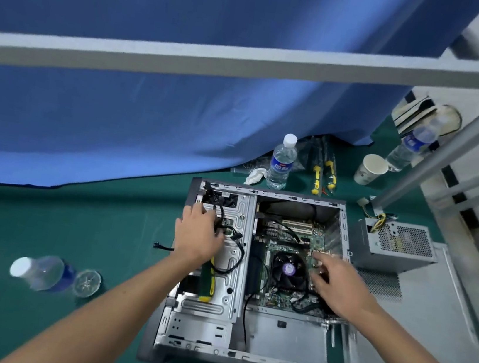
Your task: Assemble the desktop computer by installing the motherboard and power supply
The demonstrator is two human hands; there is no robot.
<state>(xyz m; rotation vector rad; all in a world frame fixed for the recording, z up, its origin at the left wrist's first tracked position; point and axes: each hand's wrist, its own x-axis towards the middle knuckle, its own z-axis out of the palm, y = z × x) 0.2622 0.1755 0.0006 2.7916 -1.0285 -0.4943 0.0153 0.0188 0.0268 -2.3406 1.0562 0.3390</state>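
Motherboard (290, 250) sits inside the open computer case (197, 338) on the green table (70, 234); the power supply (395, 246) stands just outside on the right. The left hand (197, 234) grips black cables (231, 254) over the drive cage, while the right hand (337, 284) hovers spread-fingered above the board.

Bare, dull grey metal on the computer case (205, 308). Perforated metal on the power supply (398, 243) at three o'clock. Matt green cloth on the table (42, 215).

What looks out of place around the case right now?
A screwdriver lies inside the open case on the drive cage, near loose black cables. A water bottle lies tipped over on the mat, left of the case. The power supply sits outside, uninstalled.
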